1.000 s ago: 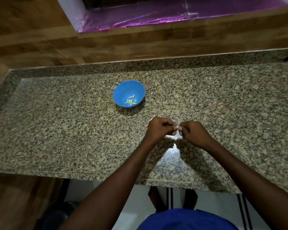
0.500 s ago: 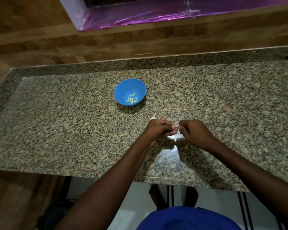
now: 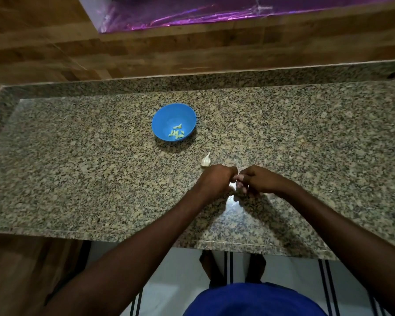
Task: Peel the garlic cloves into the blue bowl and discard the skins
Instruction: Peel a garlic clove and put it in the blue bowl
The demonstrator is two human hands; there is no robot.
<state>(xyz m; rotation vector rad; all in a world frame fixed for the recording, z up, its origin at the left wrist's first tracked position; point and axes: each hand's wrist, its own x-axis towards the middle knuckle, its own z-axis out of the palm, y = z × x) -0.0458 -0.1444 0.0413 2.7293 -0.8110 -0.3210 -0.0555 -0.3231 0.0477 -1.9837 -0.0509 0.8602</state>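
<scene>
Both hands meet low over the granite tabletop (image 3: 78, 174), fingertips together. The left hand (image 3: 217, 179) and the right hand (image 3: 258, 180) have their fingers curled inward toward one another, pinching something small and pale between them; it is most likely a garlic clove being peeled, though the fingers hide nearly all of it.

A garlic bulb (image 3: 206, 160) lies on the stone just beyond the left hand, nearly touching its knuckles. The blue bowl (image 3: 167, 115) stands farther out, beyond the bulb and a little left of the hands, with a small cluster of peeled cloves (image 3: 176, 132) on its bottom.

Judging from this, the risks are mostly small ones:

- The clove is tiny and likely slippery once bared, so a hard pinch could shoot it out onto the tabletop or off the near edge, which lies close under the forearms.
- The bulb sits so near the left hand that a sideways movement of it could knock the bulb rolling.
- Loose skin would drop onto the speckled granite, where pale flakes are hard to spot, and pieces might be missed at discarding.
- The bowl is a reach away, so a tossed clove could miss it, or carry clinging skin in with it.
</scene>
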